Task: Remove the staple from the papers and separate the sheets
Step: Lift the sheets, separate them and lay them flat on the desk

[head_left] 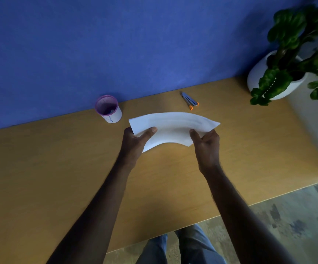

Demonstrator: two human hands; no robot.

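Observation:
White papers (173,127) are held up above the wooden desk (59,168), bowed upward in the middle. My left hand (135,141) grips their left end, thumb on top. My right hand (206,144) grips the right end near the lower corner. I cannot make out the staple or tell how many sheets there are. A small metal tool with orange tips (189,101), a stapler or staple remover, lies on the desk beyond the papers, untouched.
A white cup with a purple rim (108,109) stands at the back left against the blue wall. A potted plant in a white pot (280,73) sits at the back right. The desk's front edge runs diagonally; floor and my legs lie below it.

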